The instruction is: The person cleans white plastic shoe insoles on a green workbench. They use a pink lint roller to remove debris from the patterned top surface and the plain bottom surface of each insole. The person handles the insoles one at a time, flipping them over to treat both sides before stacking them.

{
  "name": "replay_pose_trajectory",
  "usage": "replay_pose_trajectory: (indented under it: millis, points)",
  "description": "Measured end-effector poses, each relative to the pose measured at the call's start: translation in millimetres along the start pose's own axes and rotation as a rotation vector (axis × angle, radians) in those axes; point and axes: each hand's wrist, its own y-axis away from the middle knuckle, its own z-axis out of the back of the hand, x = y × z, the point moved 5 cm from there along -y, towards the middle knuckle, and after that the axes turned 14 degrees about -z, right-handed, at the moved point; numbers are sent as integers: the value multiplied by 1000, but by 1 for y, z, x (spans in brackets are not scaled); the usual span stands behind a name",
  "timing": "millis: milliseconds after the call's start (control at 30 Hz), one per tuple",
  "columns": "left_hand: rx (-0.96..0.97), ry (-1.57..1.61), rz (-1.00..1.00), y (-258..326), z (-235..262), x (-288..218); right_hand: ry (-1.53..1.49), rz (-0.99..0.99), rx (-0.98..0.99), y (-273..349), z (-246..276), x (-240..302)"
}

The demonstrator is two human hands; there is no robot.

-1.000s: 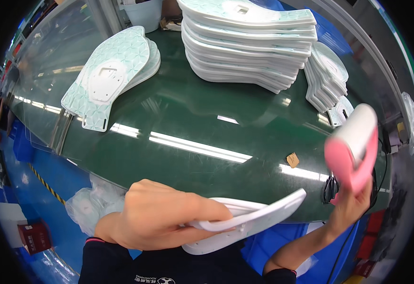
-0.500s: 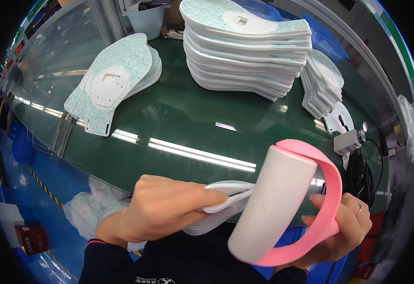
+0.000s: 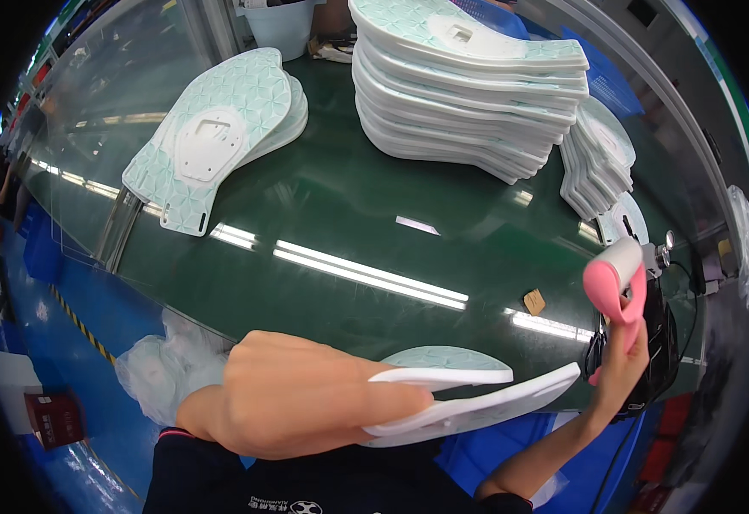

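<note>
The left hand (image 3: 306,398), at seven o'clock from the view's centre, is closed on the left ends of what look like two pale curved boards (image 3: 535,390), which reach toward five o'clock with a gap between them. Between three and four o'clock, the right hand (image 3: 627,340) grips the pink handle (image 3: 602,287) of a white roller (image 3: 624,257), held up well apart from the boards. The dark shirt (image 3: 374,488) at six o'clock carries light lettering (image 3: 273,504) beside a ball-shaped emblem (image 3: 306,507). At eight o'clock, a dark red box (image 3: 55,424) bears pale print. On the green table (image 3: 340,214), a tall stack of patterned boards (image 3: 468,111) stands at one o'clock, and patterned panels (image 3: 259,94) lie at ten
</note>
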Motion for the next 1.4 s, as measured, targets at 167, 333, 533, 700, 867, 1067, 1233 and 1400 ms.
replay_pose_trajectory:
  millis: [167, 333, 533, 700, 867, 1067, 1233, 1400]
  points:
    - [34, 99, -25, 2, -4, 0, 210, -128, -78, -19, -12, -42]
    - [16, 95, -42, -1, -2, -5, 263, -160, -36, -26, -21, -52]
    - [58, 34, -34, -9, -4, -5, 36, 80, -75, -5, -17, -33]
    - [32, 218, 34, -14, -13, 2, -631, 278, 720, 68, -63, 45]
    - [238, 335, -100, -6, -19, 1, -387, 185, 721, 89, -90, 53]
    - [381, 329, -15, -2, -21, 1, -435, 388, 635, 87, -104, 53]
    - [219, 222, -187, -4, -17, 3, -502, 434, 618, 84, -101, 44]
    - [-56, 174, -46, -9, -15, -3, -544, 435, 645, 82, -102, 46]
